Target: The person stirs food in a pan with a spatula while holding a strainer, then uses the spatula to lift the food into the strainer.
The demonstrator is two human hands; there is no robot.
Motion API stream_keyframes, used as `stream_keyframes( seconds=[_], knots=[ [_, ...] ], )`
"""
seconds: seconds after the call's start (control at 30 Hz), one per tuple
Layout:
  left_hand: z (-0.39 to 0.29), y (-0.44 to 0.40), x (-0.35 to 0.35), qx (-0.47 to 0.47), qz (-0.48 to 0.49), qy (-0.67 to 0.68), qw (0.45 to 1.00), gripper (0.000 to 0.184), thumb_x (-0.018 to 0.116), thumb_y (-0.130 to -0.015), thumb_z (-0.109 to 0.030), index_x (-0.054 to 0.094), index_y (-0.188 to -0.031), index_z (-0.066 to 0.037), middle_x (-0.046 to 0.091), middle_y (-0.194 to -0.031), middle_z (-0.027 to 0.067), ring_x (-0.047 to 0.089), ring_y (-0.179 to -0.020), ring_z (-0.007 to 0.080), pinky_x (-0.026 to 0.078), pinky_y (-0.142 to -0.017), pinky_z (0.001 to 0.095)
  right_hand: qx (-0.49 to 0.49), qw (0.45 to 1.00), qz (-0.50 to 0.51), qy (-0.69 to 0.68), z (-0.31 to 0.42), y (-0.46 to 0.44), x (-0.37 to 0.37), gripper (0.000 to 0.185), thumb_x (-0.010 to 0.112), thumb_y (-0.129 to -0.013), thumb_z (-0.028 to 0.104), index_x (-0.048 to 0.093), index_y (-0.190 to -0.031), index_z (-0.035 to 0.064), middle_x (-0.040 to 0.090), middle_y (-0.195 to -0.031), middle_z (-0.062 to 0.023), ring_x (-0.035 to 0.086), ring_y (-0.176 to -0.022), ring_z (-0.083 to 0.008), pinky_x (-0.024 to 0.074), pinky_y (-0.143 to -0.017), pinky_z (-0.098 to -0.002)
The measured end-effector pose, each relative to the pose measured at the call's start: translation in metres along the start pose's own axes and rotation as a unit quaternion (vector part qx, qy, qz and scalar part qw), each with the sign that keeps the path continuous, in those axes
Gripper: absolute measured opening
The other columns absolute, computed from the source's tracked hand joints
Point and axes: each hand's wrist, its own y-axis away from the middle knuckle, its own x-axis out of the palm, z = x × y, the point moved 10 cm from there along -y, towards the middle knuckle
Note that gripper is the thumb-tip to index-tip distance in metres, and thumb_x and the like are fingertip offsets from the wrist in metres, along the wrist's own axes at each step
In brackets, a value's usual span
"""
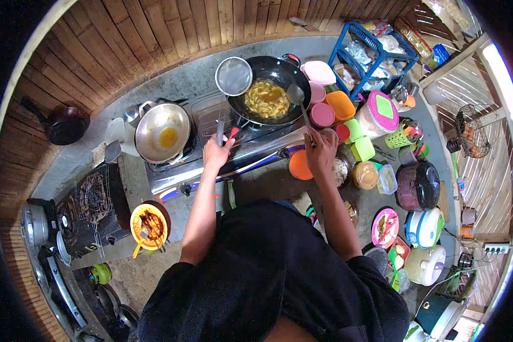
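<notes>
Black wok (275, 69), upper centre: left hand (215, 154) clamps fingers on strainer (233, 76), right hand (323, 149) on ladle (294, 94), both by their handles, apparently keeping clear of heat.

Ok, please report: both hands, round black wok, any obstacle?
Left hand holding round metal-mesh strainer; right hand, grey metal ladle. Wok: yellowish food pieces inside. Strainer overlaps wok's left edge in view.

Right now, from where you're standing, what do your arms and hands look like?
They're a person's, not a machine's. Plain black sleeves of a black top end near the elbows, leaving the forearms uncovered. The left hand and right hand are gloveless; rings would be too small to tell.
</notes>
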Motion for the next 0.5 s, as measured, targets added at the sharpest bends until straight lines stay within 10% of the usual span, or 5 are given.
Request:
stream_keyframes(
  seconds=[0.23, 0.5],
  knots=[
    [0.0, 0.0, -0.001, 0.0, 0.0, -0.011, 1.0, 0.031, 0.077, -0.082, -0.033, 0.06, -0.091, -0.009, 0.069, -0.067, 0.0105, 0.071, -0.063, 0.0237, 0.054, -0.066, 0.0382, 0.188, 0.965, 0.05, -0.177, -0.02, 0.019, 0.029, 0.024, 0.066, -0.092, 0.026, 0.073, -0.106, 0.0081, 0.067, -0.094, -0.0161, 0.061, -0.091, -0.03, 0.0467, -0.083, -0.0408],
    [0.007, -0.004, 0.004, -0.002, 0.004, -0.013, 1.0, 0.032, 0.077, -0.083, -0.035, 0.06, -0.094, -0.009, 0.069, -0.067, 0.0099, 0.071, -0.063, 0.0238, 0.054, -0.067, 0.0388, 0.163, 0.947, 0.016, -0.275, -0.028, 0.009, 0.041, 0.024, 0.069, -0.091, 0.021, 0.072, -0.111, 0.0085, 0.063, -0.096, -0.0166, 0.061, -0.089, -0.0284, 0.0491, -0.079, -0.0369]
  ],
)
